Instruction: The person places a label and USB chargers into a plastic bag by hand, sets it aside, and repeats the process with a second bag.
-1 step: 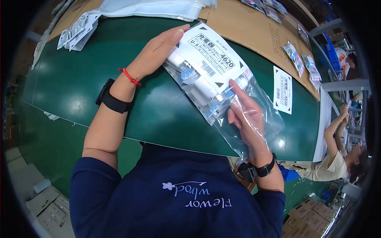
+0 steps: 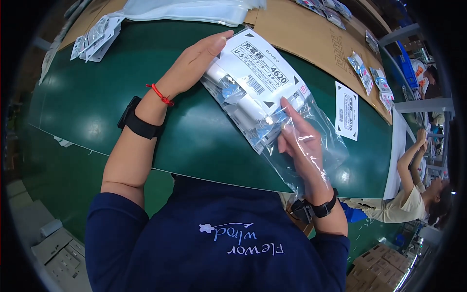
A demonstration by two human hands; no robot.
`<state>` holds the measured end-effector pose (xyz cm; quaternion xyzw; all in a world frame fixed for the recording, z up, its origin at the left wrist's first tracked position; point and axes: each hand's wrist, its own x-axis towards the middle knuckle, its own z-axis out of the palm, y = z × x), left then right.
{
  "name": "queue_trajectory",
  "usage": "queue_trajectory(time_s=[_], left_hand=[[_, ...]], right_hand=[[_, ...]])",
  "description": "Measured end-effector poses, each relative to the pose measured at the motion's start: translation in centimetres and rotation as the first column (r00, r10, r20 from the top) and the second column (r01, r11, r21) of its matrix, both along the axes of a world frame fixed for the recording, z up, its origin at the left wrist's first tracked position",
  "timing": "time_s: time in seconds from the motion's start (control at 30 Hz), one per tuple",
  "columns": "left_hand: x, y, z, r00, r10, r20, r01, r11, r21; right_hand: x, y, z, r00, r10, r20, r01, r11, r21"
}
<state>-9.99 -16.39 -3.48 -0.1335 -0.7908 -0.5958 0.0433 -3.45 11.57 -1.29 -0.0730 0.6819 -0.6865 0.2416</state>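
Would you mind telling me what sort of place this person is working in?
Probably a packing or sorting workshop. Both hands hold a clear plastic bag of small white goods over a long green table; more packets lie along it, and another person works at its far end.

A white label card [image 2: 347, 111] lies on the green worktop [image 2: 92, 102]. Small packets [image 2: 95, 36] sit far left. Cardboard sheet [image 2: 301, 34] beyond.
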Motion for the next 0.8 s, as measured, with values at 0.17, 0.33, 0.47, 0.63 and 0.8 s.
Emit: queue_trajectory(time_s=[0.17,0.33,0.47,0.63,0.8], left_hand=[[0.0,-0.1,-0.1,0.999,0.023,-0.049,-0.027,0.996,-0.08],[-0.1,0.0,-0.1,0.998,0.017,-0.06,-0.02,0.998,-0.056],[-0.1,-0.3,0.4,0.975,0.055,-0.213,-0.078,0.992,-0.103],[1.1,0.9,4.3,0.839,-0.206,-0.504,-0.132,0.822,-0.555],[3.2,5.2,5.3,0.849,-0.424,-0.315,0.027,0.631,-0.776]], right_hand=[[0.3,-0.3,-0.6,0.943,0.115,-0.311,-0.016,0.953,0.302],[0.2,-0.2,-1.4,0.925,0.09,-0.369,0.002,0.97,0.242],[0.5,1.0,-1.1,0.94,0.012,-0.34,0.043,0.987,0.153],[0.7,5.1,-0.9,0.984,-0.092,-0.15,0.111,0.986,0.123],[2.5,8.5,-0.8,0.979,-0.202,-0.011,0.201,0.964,0.173]])
